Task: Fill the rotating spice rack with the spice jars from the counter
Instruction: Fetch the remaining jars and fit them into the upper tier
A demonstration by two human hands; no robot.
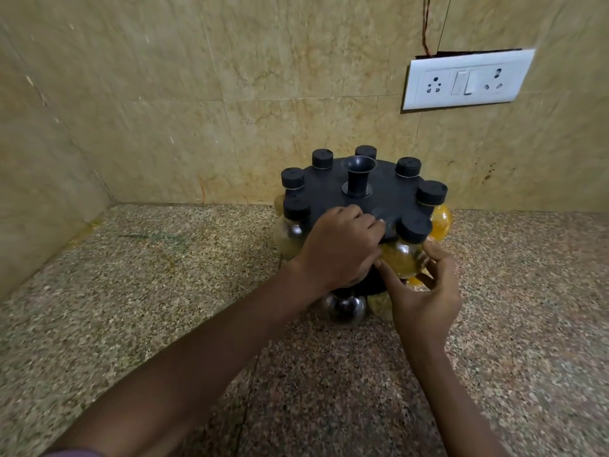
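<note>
While the round black plastic rotating spice rack [389,192] is steadied by the curled left hand [339,249], the upright yellow-filled glass spice jar [407,255] directly before the right hand [425,291] is pinched.

One black spice rack [379,189] carrying seven black-capped jars [413,227], two hands [342,249], one wall switchboard [466,80] with two sockets

White rectangular plastic switchboard [466,80] with two sockets is mounted on the beige marble-patterned wall tiles [164,94], above the speckled granite counter [131,291].
</note>
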